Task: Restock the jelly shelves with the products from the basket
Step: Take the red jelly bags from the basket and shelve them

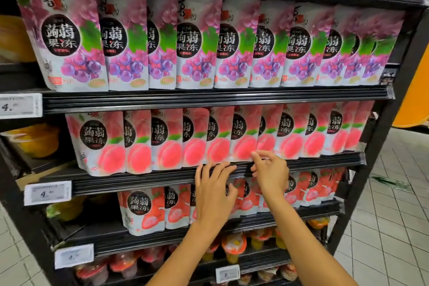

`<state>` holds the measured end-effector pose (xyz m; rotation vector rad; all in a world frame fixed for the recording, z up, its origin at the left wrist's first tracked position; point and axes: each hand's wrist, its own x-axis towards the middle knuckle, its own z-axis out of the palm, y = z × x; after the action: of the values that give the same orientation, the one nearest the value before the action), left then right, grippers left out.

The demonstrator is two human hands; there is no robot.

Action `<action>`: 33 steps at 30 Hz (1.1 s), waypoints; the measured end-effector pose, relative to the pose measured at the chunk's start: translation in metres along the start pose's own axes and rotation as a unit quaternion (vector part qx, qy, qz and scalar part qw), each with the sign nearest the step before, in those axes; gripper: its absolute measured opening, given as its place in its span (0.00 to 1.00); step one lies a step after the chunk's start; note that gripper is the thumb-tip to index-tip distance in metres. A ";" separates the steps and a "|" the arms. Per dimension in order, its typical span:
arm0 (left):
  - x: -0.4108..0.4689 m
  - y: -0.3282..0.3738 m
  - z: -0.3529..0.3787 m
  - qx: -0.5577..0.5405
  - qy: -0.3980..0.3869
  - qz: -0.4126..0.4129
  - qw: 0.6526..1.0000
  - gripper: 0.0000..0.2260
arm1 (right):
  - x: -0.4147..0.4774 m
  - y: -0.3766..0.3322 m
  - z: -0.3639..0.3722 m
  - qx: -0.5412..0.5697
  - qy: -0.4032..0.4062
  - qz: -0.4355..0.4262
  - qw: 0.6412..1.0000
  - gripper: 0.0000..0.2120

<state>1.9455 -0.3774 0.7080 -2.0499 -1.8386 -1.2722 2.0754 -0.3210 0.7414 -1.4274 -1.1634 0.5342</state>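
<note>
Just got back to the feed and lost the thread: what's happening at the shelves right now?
A person is facing the jelly shelves with both hands up at the peach pouches. The left hand rests flat on the black rail below that row, holding nothing. The right hand has its fingertips at the bottom edge of one peach pouch, apparently straightening it. The grape row above looks full; the strawberry row below has a gap at its left. The basket is out of view.

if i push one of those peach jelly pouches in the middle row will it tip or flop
Probably flops: the peach jelly pouches look like soft film and lean overlapped on their neighbours. Likely slippery too, given the glossy fronts. The shelf lip should stop the bottom edge sliding off.
</note>
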 end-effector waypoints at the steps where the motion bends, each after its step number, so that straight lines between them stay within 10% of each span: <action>1: 0.000 0.001 0.001 0.004 0.000 -0.001 1.000 0.20 | 0.002 0.001 -0.001 0.002 0.005 0.004 1.000 0.06; 33: 0.025 0.079 0.064 -0.014 -0.054 0.054 0.997 0.21 | 0.065 0.039 -0.066 0.050 0.122 0.030 0.991 0.09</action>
<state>2.0436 -0.3420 0.7168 -2.2398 -1.7346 -1.1905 2.1711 -0.2897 0.7399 -1.4003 -0.8891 0.4391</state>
